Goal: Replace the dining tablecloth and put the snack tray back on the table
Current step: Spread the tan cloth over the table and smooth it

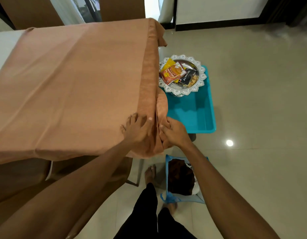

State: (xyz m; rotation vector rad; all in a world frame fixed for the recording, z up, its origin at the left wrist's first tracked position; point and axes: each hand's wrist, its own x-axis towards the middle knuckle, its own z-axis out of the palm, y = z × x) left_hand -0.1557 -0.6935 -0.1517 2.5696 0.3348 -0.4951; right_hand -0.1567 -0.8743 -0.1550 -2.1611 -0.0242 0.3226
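Pinched in the right hand's [173, 133] grip, the tablecloth [71, 87] hangs at the counter's near corner; the left hand [137, 130] lies flat and open on top; the snack tray [183, 75] sits in a blue bin [197, 111] on the floor [261, 92].

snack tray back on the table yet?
No, the snack tray sits in a blue bin beside the table, off the tablecloth.

A single wide-angle head view looks steeply down and forward from close above the worktop [63, 87] corner, taking in the floor [252, 100] beside it.
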